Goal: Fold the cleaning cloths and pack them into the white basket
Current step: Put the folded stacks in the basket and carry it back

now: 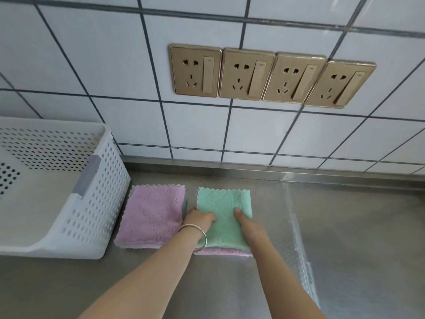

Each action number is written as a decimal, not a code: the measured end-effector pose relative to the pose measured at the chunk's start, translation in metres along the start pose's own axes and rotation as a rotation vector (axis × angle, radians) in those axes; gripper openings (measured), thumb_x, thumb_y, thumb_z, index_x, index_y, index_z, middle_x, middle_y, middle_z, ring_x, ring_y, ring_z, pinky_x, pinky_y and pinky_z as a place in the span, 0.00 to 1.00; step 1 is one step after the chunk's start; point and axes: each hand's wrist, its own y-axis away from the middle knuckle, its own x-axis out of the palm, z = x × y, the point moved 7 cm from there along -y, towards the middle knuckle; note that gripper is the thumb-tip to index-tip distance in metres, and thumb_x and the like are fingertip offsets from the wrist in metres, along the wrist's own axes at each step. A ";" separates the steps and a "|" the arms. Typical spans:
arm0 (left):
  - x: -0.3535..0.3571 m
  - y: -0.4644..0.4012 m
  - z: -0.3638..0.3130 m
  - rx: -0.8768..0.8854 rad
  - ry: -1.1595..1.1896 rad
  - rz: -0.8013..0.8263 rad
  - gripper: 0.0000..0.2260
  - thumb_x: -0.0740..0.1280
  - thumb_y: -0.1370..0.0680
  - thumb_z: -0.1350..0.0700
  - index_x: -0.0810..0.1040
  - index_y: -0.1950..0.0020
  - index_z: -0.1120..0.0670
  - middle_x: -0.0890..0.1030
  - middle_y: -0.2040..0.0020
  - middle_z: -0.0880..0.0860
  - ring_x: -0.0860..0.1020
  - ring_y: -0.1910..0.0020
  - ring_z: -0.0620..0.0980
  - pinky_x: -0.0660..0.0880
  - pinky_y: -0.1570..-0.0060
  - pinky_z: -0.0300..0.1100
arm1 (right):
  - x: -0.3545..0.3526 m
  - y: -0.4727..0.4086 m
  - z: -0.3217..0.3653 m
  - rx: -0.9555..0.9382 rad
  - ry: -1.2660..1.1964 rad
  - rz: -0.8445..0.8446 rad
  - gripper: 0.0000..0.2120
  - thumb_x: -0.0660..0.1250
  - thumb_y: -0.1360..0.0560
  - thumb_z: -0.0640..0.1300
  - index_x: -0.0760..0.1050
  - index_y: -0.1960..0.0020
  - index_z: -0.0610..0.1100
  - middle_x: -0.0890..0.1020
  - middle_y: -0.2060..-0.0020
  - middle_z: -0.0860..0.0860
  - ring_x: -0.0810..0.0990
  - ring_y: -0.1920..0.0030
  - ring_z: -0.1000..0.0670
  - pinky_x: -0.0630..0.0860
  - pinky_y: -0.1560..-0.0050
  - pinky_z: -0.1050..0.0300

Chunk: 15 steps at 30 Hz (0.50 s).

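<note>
Both hands lie open and flat, left hand and right hand, on the green cloth near the desk's back edge, beside the purple cloth and white basket.

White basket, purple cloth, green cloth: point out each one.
white basket [101,203], head view, its perforated right wall.
purple cloth [150,212], head view, middle of its top face.
green cloth [224,201], head view, top face above the hands.
</note>
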 end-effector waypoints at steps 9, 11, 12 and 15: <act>-0.064 0.095 -0.059 0.370 0.133 0.041 0.03 0.67 0.28 0.57 0.73 0.58 0.54 0.76 0.62 0.51 0.74 0.61 0.50 0.67 0.62 0.39 | -0.029 0.111 0.074 -0.340 -0.223 -0.038 0.18 0.66 0.27 0.56 0.76 0.47 0.43 0.81 0.54 0.47 0.81 0.52 0.46 0.76 0.50 0.52; -0.102 0.124 -0.074 0.483 0.169 0.007 0.10 0.68 0.30 0.55 0.76 0.50 0.53 0.81 0.52 0.53 0.79 0.52 0.53 0.74 0.53 0.42 | -0.024 0.148 0.107 -0.463 -0.268 -0.011 0.13 0.66 0.27 0.56 0.77 0.53 0.46 0.83 0.55 0.50 0.82 0.55 0.48 0.77 0.52 0.53; -0.122 0.138 -0.081 0.529 0.198 -0.017 0.13 0.69 0.32 0.53 0.75 0.48 0.52 0.81 0.50 0.52 0.79 0.50 0.53 0.76 0.49 0.44 | -0.019 0.166 0.124 -0.520 -0.286 0.008 0.12 0.66 0.27 0.56 0.77 0.55 0.47 0.83 0.55 0.50 0.83 0.55 0.48 0.78 0.50 0.52; -0.200 0.174 -0.081 0.643 0.273 -0.121 0.21 0.68 0.36 0.50 0.73 0.45 0.53 0.80 0.48 0.51 0.79 0.49 0.52 0.76 0.46 0.47 | 0.023 0.220 0.173 -0.650 -0.315 0.083 0.18 0.68 0.31 0.58 0.78 0.49 0.46 0.84 0.53 0.49 0.84 0.53 0.47 0.79 0.47 0.47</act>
